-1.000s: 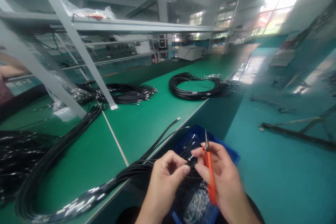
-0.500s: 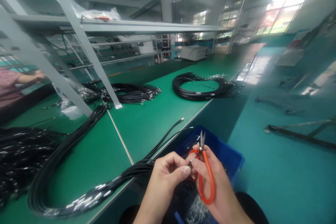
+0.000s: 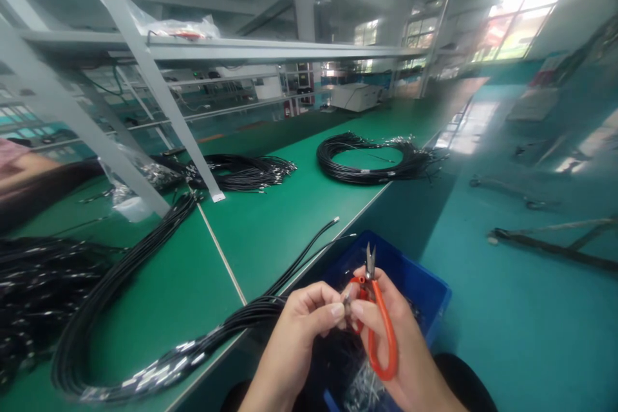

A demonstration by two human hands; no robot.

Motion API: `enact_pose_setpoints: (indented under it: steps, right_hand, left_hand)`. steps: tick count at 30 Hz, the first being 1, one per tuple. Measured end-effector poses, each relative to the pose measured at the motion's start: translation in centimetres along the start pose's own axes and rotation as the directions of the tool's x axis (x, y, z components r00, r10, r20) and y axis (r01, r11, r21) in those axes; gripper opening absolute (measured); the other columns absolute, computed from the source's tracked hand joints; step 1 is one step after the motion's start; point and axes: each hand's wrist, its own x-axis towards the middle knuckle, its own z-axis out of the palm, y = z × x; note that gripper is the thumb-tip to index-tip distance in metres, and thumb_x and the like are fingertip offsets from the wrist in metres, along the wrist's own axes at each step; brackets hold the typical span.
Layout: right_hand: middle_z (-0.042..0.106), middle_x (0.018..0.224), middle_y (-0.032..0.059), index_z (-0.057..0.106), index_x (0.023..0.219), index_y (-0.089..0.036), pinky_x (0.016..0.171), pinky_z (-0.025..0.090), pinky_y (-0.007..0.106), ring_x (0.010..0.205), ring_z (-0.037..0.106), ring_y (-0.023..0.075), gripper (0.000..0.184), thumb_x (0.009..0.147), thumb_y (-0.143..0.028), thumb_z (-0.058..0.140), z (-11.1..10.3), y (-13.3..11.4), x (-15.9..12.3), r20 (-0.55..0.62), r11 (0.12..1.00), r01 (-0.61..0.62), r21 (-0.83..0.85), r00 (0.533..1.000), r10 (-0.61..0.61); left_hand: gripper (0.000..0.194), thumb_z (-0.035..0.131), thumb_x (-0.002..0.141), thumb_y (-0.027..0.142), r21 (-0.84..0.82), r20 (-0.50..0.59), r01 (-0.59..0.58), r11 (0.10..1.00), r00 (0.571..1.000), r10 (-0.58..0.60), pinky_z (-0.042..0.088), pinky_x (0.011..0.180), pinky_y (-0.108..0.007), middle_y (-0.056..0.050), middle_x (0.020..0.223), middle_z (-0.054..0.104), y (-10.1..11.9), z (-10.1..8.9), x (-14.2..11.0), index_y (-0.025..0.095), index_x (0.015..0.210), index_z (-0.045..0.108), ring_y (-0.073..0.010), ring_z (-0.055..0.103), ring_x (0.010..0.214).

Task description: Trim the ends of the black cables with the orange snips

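Observation:
My right hand [image 3: 398,328] holds a pair of scissors [image 3: 385,335] with orange handles, their short blades pointing up and slightly parted. Its thumb and fingertips meet those of my left hand [image 3: 305,322]. Pinched between the fingertips is a small silvery piece [image 3: 347,304], too small and partly covered to name. Below both hands stands a blue bin [image 3: 429,290] with a heap of thin pale scraps [image 3: 364,386] inside. Beside my left hand, a bundle of black cables [image 3: 241,317] runs along the bench edge, its loose ends sticking out toward the bin.
Coiled black cables [image 3: 357,174] lie farther along the green bench [image 3: 275,225], with another coil [image 3: 241,174] near the rack post [image 3: 159,96]. More cables [image 3: 43,296] are piled at left. A person's arm [image 3: 29,167] shows at the left edge.
My fingertips have shifted slightly, and the silvery piece shows more plainly between them. The scissors have tipped a little. The other person's arm at left has moved down and left.

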Motion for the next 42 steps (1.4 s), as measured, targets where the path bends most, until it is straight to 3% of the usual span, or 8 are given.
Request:
enact_pose_setpoints:
  steps: [3, 7, 12, 19, 30, 37, 40, 42]
  right_hand:
    - [0.061, 0.077, -0.0008, 0.053, 0.099, -0.021, 0.059, 0.040, 0.024, 0.060, 0.050, 0.0104, 0.030, 0.073, -0.016, 0.067, -0.3, -0.2, -0.1, -0.004, 1.000, 0.004, -0.016, 1.000, -0.004]
    - [0.065, 0.081, 0.0010, 0.054, 0.099, -0.021, 0.057, 0.041, 0.023, 0.061, 0.052, 0.0105, 0.035, 0.070, -0.020, 0.073, -1.1, -0.6, -0.5, -0.082, 0.979, 0.054, -0.195, 0.994, -0.071]
    - [0.066, 0.080, 0.0003, 0.053, 0.099, -0.022, 0.055, 0.041, 0.021, 0.060, 0.052, 0.0099, 0.037, 0.069, -0.023, 0.074, -1.5, -1.0, -0.6, -0.129, 0.943, 0.047, -0.328, 0.987, -0.095]
    - [0.063, 0.072, -0.0053, 0.053, 0.093, -0.023, 0.051, 0.040, 0.017, 0.055, 0.049, 0.0069, 0.036, 0.066, -0.017, 0.075, -0.3, -0.8, -0.4, -0.154, 0.964, 0.046, -0.263, 0.984, -0.089]
    - [0.064, 0.074, -0.0034, 0.055, 0.093, -0.023, 0.059, 0.046, 0.019, 0.066, 0.058, 0.0116, 0.037, 0.064, -0.019, 0.077, -0.5, -0.6, -0.6, -0.166, 0.947, 0.058, -0.316, 0.979, -0.115]
    - [0.064, 0.075, -0.0034, 0.054, 0.092, -0.023, 0.066, 0.049, 0.025, 0.070, 0.060, 0.0150, 0.043, 0.057, -0.014, 0.077, 0.1, -0.4, -0.3, -0.215, 0.873, 0.069, -0.482, 0.957, -0.195]
    - [0.065, 0.075, -0.0017, 0.055, 0.092, -0.023, 0.068, 0.049, 0.027, 0.072, 0.061, 0.0169, 0.043, 0.057, -0.018, 0.079, 0.0, -0.9, -0.6, -0.212, 0.849, 0.109, -0.517, 0.945, -0.250]
    - [0.067, 0.074, 0.0005, 0.057, 0.090, -0.021, 0.065, 0.047, 0.026, 0.071, 0.061, 0.0169, 0.039, 0.058, -0.023, 0.080, -0.5, -1.8, -0.9, -0.164, 0.857, 0.100, -0.505, 0.964, -0.209]
  left_hand:
    - [0.012, 0.062, 0.074, 0.020, -0.030, 0.018, 0.035, 0.999, 0.999, -0.034, 0.025, 0.055, -0.022, 0.000, 0.060, 0.056, -0.1, -0.2, 0.1, 0.013, 0.066, 0.057, -0.0095, 0.039, 0.057]
    - [0.013, 0.062, 0.074, 0.022, -0.039, 0.000, 0.073, 0.997, 0.997, -0.073, 0.024, 0.054, -0.022, 0.000, 0.061, 0.055, 0.1, -0.6, 0.2, 0.012, 0.067, 0.059, -0.0086, 0.036, 0.055]
    - [0.013, 0.062, 0.074, 0.022, 0.038, -0.009, 0.037, 0.999, 0.999, -0.037, 0.022, 0.052, -0.022, 0.000, 0.059, 0.055, 0.4, -0.6, 0.3, 0.011, 0.067, 0.060, -0.0084, 0.033, 0.053]
    - [0.015, 0.061, 0.074, 0.021, 0.096, -0.005, 0.006, 0.995, 1.000, -0.005, 0.024, 0.052, -0.021, 0.001, 0.057, 0.053, 0.0, 0.2, 0.1, 0.012, 0.063, 0.058, -0.0085, 0.032, 0.053]
    - [0.020, 0.064, 0.073, 0.028, 0.200, -0.043, -0.037, 0.979, 0.998, 0.047, 0.030, 0.055, -0.021, 0.002, 0.058, 0.051, 0.1, 0.5, -0.3, 0.014, 0.063, 0.057, -0.0098, 0.038, 0.056]
    - [0.017, 0.061, 0.077, 0.027, 0.445, -0.131, -0.072, 0.893, 0.981, 0.145, 0.037, 0.063, -0.025, -0.002, 0.067, 0.059, -0.1, 1.1, -0.6, 0.014, 0.065, 0.061, -0.0157, 0.050, 0.066]
    - [0.019, 0.061, 0.077, 0.028, 0.372, -0.118, -0.078, 0.925, 0.984, 0.130, 0.036, 0.061, -0.024, 0.000, 0.063, 0.056, 0.1, 0.8, -0.4, 0.014, 0.065, 0.061, -0.0140, 0.047, 0.063]
    - [0.020, 0.062, 0.077, 0.029, 0.300, -0.100, -0.084, 0.950, 0.988, 0.119, 0.033, 0.057, -0.022, 0.002, 0.060, 0.052, 0.3, 0.4, -0.4, 0.014, 0.064, 0.059, -0.0119, 0.043, 0.059]
